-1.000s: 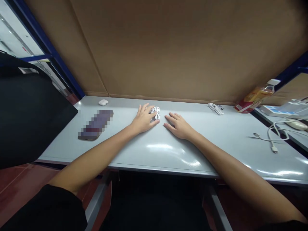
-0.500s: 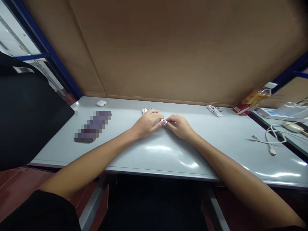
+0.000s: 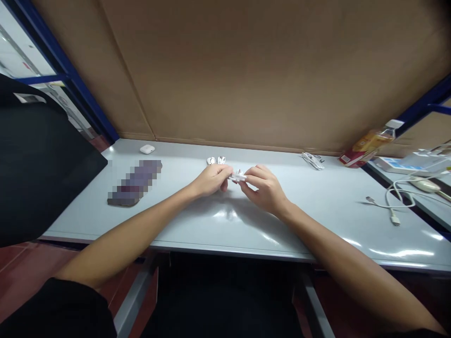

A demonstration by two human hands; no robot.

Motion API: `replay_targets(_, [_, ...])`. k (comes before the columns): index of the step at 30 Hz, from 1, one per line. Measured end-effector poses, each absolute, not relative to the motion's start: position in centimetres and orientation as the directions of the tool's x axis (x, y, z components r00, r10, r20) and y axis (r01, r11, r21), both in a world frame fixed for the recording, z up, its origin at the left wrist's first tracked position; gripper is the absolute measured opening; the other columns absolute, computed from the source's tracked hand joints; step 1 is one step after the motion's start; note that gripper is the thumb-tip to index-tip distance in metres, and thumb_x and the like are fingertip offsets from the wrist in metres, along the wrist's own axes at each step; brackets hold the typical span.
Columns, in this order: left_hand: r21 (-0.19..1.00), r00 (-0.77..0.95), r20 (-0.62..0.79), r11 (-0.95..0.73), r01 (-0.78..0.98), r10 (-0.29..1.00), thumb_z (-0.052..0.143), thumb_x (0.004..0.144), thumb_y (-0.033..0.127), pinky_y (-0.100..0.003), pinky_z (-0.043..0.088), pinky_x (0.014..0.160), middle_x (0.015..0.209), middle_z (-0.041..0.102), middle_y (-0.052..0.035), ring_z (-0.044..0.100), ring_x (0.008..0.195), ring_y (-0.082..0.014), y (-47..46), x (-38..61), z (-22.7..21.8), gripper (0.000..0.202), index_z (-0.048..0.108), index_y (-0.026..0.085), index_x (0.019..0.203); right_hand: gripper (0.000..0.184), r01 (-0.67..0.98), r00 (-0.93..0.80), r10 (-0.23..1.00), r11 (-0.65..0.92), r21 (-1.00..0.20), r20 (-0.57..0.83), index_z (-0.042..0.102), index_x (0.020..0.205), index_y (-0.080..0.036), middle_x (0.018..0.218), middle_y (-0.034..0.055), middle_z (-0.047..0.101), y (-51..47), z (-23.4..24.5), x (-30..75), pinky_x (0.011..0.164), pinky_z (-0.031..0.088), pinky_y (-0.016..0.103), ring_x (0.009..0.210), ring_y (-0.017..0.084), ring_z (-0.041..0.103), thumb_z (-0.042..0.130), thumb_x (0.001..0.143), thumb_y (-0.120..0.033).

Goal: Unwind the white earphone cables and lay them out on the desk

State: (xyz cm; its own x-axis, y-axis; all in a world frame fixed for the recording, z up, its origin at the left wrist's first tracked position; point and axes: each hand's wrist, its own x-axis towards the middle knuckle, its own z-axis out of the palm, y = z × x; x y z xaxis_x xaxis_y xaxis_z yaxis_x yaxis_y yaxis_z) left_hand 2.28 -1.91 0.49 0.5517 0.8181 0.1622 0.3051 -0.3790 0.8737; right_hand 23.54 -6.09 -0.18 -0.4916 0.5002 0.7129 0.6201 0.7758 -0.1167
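Note:
My left hand (image 3: 210, 180) and my right hand (image 3: 263, 188) meet over the middle of the grey table (image 3: 317, 206), raised slightly off it. Both pinch a small white cable bundle (image 3: 237, 177) between their fingertips. Just behind the hands, a pair of white earbuds (image 3: 215, 160) lies on the table. Which end of the bundle each hand grips is hard to tell.
A pixelated dark flat object (image 3: 135, 182) and a white earbud case (image 3: 147, 149) lie at the left. A coiled white cable (image 3: 313, 160), a tilted bottle (image 3: 368, 144) and a loose charging cable (image 3: 391, 202) are at the right. A cardboard wall (image 3: 246, 70) backs the table; a black panel (image 3: 38, 164) stands left.
My hands went from lying flat on the table to closing together on the white cable bundle and lifting it slightly towards me. The earbuds stayed behind on the table.

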Motion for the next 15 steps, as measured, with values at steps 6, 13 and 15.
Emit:
replay_targets(6, [0.905,0.672,0.119,-0.358,0.229,0.731,0.047,0.097,0.045,-0.031,0.047,0.074,0.064,0.067,-0.0035,0.063,0.073,-0.0193,-2.6,2.8,0.5,0.041,0.06,0.02,0.067,0.026,0.708,-0.455,0.508,0.704,-0.048,0.732,0.071,0.083,-0.024,0.08,0.0057,0.069,-5.5,0.0,24.6,0.071,0.041,0.037,0.072,0.021,0.049,0.054,0.102,-0.019])
replay_targets(13, [0.902,0.604,0.151,-0.359,0.24,0.783,0.059,0.097,0.055,-0.031,0.051,0.075,0.094,0.073,-0.006,0.067,0.083,-0.0191,-2.8,3.5,-0.5,0.039,0.071,0.018,0.097,0.03,0.719,-0.523,0.51,0.695,0.032,0.682,0.072,0.083,-0.024,0.077,0.0062,0.067,-5.0,-0.4,24.8,0.067,0.036,0.037,0.071,0.021,0.046,0.051,0.103,-0.02])
replay_targets(15, [0.913,0.574,0.199,-0.363,0.186,0.794,0.064,0.095,0.054,-0.031,0.052,0.076,0.098,0.073,-0.0065,0.068,0.088,-0.0198,-2.7,3.5,-0.7,0.037,0.069,0.018,0.102,0.028,0.71,-0.48,0.533,0.703,-0.048,0.696,0.074,0.084,-0.024,0.078,0.0066,0.068,-5.1,-0.4,24.7,0.068,0.039,0.037,0.071,0.021,0.048,0.053,0.102,-0.022])
